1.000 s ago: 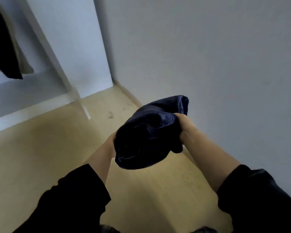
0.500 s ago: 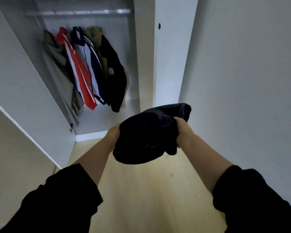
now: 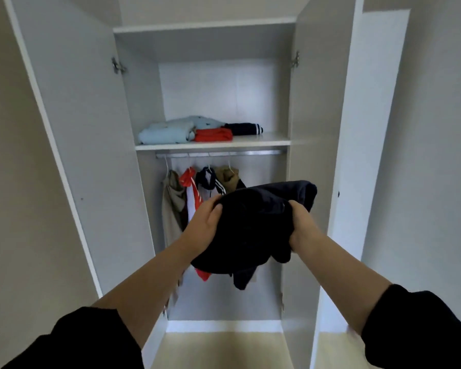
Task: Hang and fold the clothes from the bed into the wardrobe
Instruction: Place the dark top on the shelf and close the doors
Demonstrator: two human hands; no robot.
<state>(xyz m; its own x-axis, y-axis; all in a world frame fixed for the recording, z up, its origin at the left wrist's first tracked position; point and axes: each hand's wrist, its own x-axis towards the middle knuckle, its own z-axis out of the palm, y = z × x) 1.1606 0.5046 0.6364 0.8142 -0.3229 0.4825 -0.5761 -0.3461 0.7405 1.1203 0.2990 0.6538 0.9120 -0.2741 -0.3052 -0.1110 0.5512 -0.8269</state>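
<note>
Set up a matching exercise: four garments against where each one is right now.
1 light blue garment
2 red folded garment
3 dark bundle
4 olive garment

A gripped by left hand and right hand
B hanging from the rail
C shelf, left end
D shelf, between two other folded pieces

Pairs: 1-C, 2-D, 3-A, 4-B

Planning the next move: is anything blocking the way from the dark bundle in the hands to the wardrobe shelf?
Nothing visible. Both doors stand open, and the shelf is bare at its right end, beside the folded clothes, above the dark bundle.
</note>
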